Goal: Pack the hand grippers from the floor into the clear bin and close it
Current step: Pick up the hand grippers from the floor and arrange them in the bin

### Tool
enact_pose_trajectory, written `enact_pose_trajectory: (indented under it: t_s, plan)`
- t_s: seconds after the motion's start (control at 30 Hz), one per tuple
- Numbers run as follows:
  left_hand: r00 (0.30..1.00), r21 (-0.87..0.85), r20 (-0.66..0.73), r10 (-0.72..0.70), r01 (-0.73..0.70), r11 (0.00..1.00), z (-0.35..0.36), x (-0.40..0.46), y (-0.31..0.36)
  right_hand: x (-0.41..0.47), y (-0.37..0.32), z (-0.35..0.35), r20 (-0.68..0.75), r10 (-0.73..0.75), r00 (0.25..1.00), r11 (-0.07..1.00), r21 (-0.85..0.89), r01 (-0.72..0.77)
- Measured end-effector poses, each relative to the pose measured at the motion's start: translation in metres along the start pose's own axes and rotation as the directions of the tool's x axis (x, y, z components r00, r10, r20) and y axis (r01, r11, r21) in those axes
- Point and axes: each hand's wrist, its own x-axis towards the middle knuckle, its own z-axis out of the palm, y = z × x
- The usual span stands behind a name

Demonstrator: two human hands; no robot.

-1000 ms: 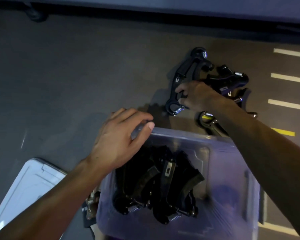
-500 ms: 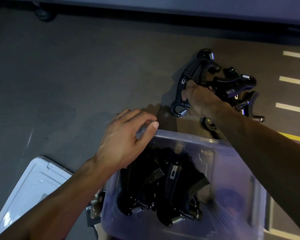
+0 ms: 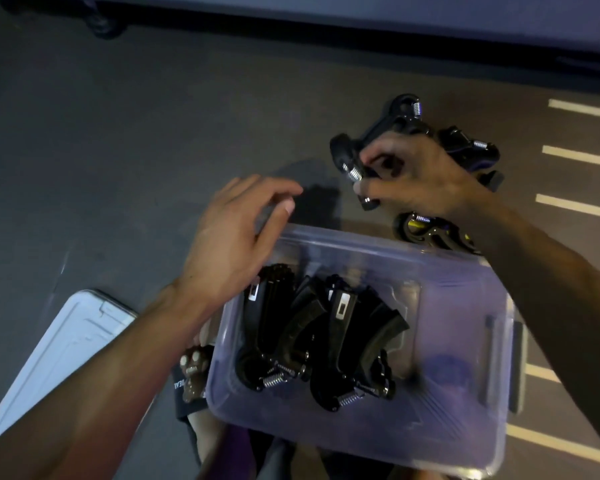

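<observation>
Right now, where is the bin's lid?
In the head view the white lid lies flat on the floor at lower left, off the clear bin and partly hidden under the left forearm.

left hand (image 3: 236, 233) loosely curled; right hand (image 3: 420, 178) clenched

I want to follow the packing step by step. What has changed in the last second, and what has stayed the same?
The right hand, which lay on the pile on the floor, has now curled its fingers round a black hand gripper and begun to lift it. The left hand stays at the far corner of the clear bin. The grippers in the bin and the white lid have not moved.
</observation>
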Motion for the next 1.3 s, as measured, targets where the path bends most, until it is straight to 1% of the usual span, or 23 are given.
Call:
enact_pose_trajectory:
  t_s: [0.03, 0.1, 0.17, 0.27, 0.33, 0.4, 0.47, 0.53, 0.6, 0.67, 0.73, 0.8, 0.87, 0.93, 0.97, 1.03, 1.1, 1.17, 1.23, 1.27, 1.3]
  plan:
    - [0.999, -0.002, -0.038, 0.017, -0.017, 1.000, -0.007, 0.001, 0.003, -0.012, -0.014, -0.005, -0.012, -0.023, 1.000, 1.000, 0.004, 0.023]
    - [0.995, -0.018, -0.079, 0.059, -0.061, 0.998, -0.022, 0.004, 0.011, -0.035, -0.041, -0.010, 0.013, -0.072, 0.997, 0.997, 0.042, 0.071]
    - [0.990, 0.003, -0.047, 0.133, -0.133, 0.991, -0.038, 0.005, 0.022, -0.054, -0.062, -0.010, 0.057, -0.111, 0.992, 0.994, 0.020, 0.110]
    - [0.964, 0.111, 0.040, 0.262, -0.265, 0.958, -0.055, 0.004, 0.034, -0.074, -0.086, -0.006, 0.127, -0.167, 0.978, 0.981, -0.077, 0.177]
    - [0.949, 0.097, 0.049, 0.311, -0.314, 0.944, -0.061, 0.000, 0.039, -0.082, -0.095, -0.003, 0.165, -0.163, 0.973, 0.976, -0.115, 0.183]
    - [0.948, 0.037, 0.043, 0.316, -0.318, 0.947, -0.064, -0.008, 0.042, -0.089, -0.098, 0.000, 0.185, -0.157, 0.970, 0.977, -0.116, 0.180]
    - [0.956, -0.017, 0.014, 0.292, -0.291, 0.956, -0.065, -0.015, 0.044, -0.096, -0.097, 0.000, 0.188, -0.179, 0.966, 0.978, -0.072, 0.196]
    - [0.970, -0.091, -0.042, 0.239, -0.242, 0.966, -0.064, -0.022, 0.043, -0.105, -0.090, -0.003, 0.176, -0.206, 0.962, 0.978, 0.058, 0.199]
    - [0.987, -0.253, -0.073, 0.141, -0.155, 0.955, -0.060, -0.028, 0.039, -0.115, -0.078, -0.008, 0.146, -0.225, 0.963, 0.967, 0.151, 0.203]
    - [0.997, -0.468, -0.080, 0.022, -0.057, 0.882, -0.057, -0.033, 0.036, -0.127, -0.066, -0.010, 0.141, -0.211, 0.967, 0.965, 0.186, 0.183]
    - [0.993, -0.603, -0.088, -0.073, 0.005, 0.798, -0.053, -0.037, 0.035, -0.137, -0.056, -0.006, 0.132, -0.185, 0.974, 0.965, 0.210, 0.155]
    - [0.987, -0.667, -0.063, -0.148, 0.069, 0.742, -0.049, -0.040, 0.036, -0.143, -0.049, 0.002, 0.071, -0.179, 0.981, 0.952, 0.264, 0.155]
    - [0.981, -0.699, -0.032, -0.192, 0.115, 0.706, -0.045, -0.044, 0.035, -0.145, -0.049, 0.012, -0.020, -0.173, 0.985, 0.922, 0.348, 0.169]
    - [0.976, -0.699, -0.001, -0.219, 0.156, 0.698, -0.041, -0.047, 0.032, -0.145, -0.053, 0.018, -0.118, -0.174, 0.978, 0.888, 0.411, 0.208]
    - [0.975, -0.673, 0.023, -0.219, 0.177, 0.718, -0.040, -0.048, 0.029, -0.146, -0.055, 0.019, -0.173, -0.178, 0.969, 0.876, 0.420, 0.236]
    - [0.977, -0.575, 0.085, -0.197, 0.209, 0.791, -0.037, -0.050, 0.023, -0.148, -0.058, 0.014, -0.273, -0.191, 0.943, 0.889, 0.360, 0.284]
    - [0.980, -0.474, 0.093, -0.175, 0.198, 0.858, -0.037, -0.051, 0.017, -0.149, -0.063, 0.004, -0.304, -0.232, 0.924, 0.933, 0.198, 0.299]
    - [0.983, -0.415, 0.060, -0.173, 0.183, 0.892, -0.038, -0.051, 0.013, -0.146, -0.069, -0.004, -0.232, -0.306, 0.923, 0.952, -0.072, 0.297]
    - [0.984, -0.364, 0.026, -0.179, 0.176, 0.915, -0.039, -0.051, 0.008, -0.138, -0.074, -0.001, -0.118, -0.383, 0.916, 0.879, -0.351, 0.322]
    - [0.984, -0.333, 0.013, -0.178, 0.172, 0.927, -0.039, -0.050, 0.006, -0.132, -0.077, 0.004, -0.080, -0.402, 0.912, 0.842, -0.424, 0.334]
    - [0.984, -0.305, 0.004, -0.176, 0.169, 0.937, -0.038, -0.049, 0.004, -0.125, -0.080, 0.011, -0.052, -0.404, 0.913, 0.822, -0.459, 0.338]
